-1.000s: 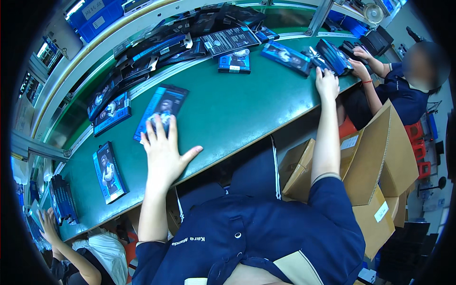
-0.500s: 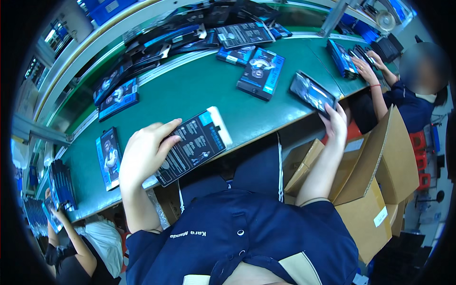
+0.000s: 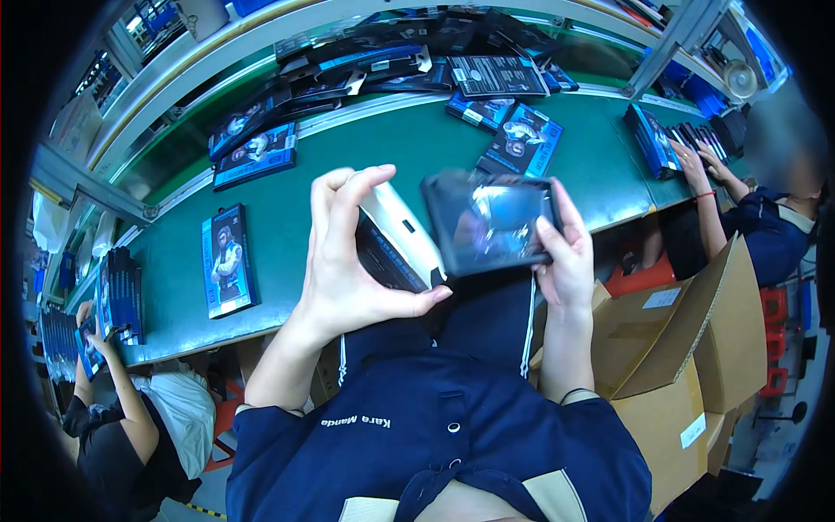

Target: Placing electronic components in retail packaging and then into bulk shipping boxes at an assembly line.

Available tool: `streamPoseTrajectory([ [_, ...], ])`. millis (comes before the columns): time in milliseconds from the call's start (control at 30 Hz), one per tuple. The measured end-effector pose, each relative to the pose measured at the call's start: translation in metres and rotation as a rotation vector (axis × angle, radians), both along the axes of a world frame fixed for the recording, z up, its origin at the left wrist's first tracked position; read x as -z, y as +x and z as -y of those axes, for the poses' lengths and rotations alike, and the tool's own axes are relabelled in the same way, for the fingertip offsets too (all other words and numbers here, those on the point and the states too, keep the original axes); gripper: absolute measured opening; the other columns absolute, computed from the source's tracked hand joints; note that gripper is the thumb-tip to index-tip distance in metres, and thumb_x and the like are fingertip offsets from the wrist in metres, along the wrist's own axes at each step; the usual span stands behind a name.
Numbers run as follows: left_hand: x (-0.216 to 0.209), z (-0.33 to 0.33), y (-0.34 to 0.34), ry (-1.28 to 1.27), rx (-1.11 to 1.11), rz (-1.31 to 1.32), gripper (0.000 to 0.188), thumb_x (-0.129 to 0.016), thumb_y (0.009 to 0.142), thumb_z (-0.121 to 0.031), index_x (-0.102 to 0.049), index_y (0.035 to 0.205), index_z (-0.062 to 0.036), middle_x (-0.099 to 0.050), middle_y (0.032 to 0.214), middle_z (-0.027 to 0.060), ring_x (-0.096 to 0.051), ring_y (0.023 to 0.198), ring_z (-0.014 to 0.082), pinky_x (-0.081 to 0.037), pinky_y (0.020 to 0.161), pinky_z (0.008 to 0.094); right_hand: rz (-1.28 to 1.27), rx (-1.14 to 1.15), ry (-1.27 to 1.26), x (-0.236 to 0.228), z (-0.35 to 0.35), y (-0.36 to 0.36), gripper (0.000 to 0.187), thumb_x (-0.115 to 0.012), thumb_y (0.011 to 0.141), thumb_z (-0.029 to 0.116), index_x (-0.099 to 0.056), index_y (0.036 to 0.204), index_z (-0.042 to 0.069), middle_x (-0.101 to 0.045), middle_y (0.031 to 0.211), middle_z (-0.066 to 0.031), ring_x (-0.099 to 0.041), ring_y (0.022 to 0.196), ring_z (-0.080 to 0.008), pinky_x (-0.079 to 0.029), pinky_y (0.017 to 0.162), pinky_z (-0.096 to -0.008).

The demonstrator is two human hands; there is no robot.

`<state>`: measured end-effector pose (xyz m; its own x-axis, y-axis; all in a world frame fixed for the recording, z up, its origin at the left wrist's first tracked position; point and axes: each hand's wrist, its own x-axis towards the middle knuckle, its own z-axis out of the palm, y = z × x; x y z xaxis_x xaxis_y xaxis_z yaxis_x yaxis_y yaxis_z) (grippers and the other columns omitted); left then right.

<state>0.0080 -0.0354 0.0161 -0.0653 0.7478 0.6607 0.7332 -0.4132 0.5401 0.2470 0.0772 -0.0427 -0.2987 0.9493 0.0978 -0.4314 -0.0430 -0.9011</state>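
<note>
My left hand (image 3: pixel 335 252) grips a black printed carton (image 3: pixel 391 252) by its edges, thumb below and fingers above. The carton's white-edged end with a small slot faces my other hand. In my right hand (image 3: pixel 564 252) is a black tray (image 3: pixel 452 222) with a shiny clear surface; its contents are blurred. Thumb on top and fingers at the side hold it. The tray's near end lies right beside the carton's end; whether they touch I cannot tell. Both are above the front edge of the green bench (image 3: pixel 339 165).
A blue-black box (image 3: pixel 228 261) lies at left, another (image 3: pixel 522 139) towards the back. Cartons (image 3: pixel 365 65) are heaped on the back shelf. An open cardboard box (image 3: pixel 670 374) stands at right. Co-workers' hands (image 3: pixel 696 165) handle boxes at right, others (image 3: pixel 90 335) at left.
My right hand has brought the tray left to the carton. My left hand has moved right and tilted the carton, so its white-edged end faces the tray. The view has shifted slightly.
</note>
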Motion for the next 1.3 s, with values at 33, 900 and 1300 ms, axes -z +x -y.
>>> streamPoseTrajectory([
  [33, 0.002, 0.000, -0.003, 0.097, 0.017, -0.002, 0.104, -0.092, 0.044, -0.036, -0.046, 0.132, -0.0031, -0.050, 0.122, 0.0159, -0.051, 0.116, 0.0298, -0.042, 0.098, 0.0412, 0.049, -0.054, 0.027, 0.001, 0.006, -0.003, 0.062, -0.060, 0.091, -0.002, -0.035, 0.148, -0.001, -0.059, 0.125, -0.0117, -0.064, 0.084, -0.0075, -0.052, 0.062, -0.0189],
  [900, -0.005, 0.003, -0.017, -0.001, 0.149, -0.189, 0.136, -0.094, 0.043, -0.045, -0.027, 0.149, 0.0077, -0.054, 0.129, 0.0248, -0.057, 0.116, 0.0358, -0.044, 0.099, 0.0428, 0.287, 0.167, 0.746, -0.090, 0.019, 0.008, 0.064, -0.059, 0.085, -0.008, -0.038, 0.146, -0.005, -0.052, 0.140, -0.0166, -0.052, 0.125, -0.0178, -0.036, 0.107, -0.0295],
  [1300, 0.000, -0.006, -0.009, 0.099, -0.022, -0.163, 0.134, -0.092, 0.048, -0.030, -0.015, 0.151, 0.0073, -0.058, 0.122, 0.0224, -0.058, 0.110, 0.0353, -0.046, 0.096, 0.0422, 0.277, 0.040, 0.938, -0.090, -0.020, -0.012, 0.063, -0.061, 0.087, -0.005, -0.037, 0.145, -0.007, -0.052, 0.141, -0.0169, -0.053, 0.124, -0.0193, -0.038, 0.106, -0.0300],
])
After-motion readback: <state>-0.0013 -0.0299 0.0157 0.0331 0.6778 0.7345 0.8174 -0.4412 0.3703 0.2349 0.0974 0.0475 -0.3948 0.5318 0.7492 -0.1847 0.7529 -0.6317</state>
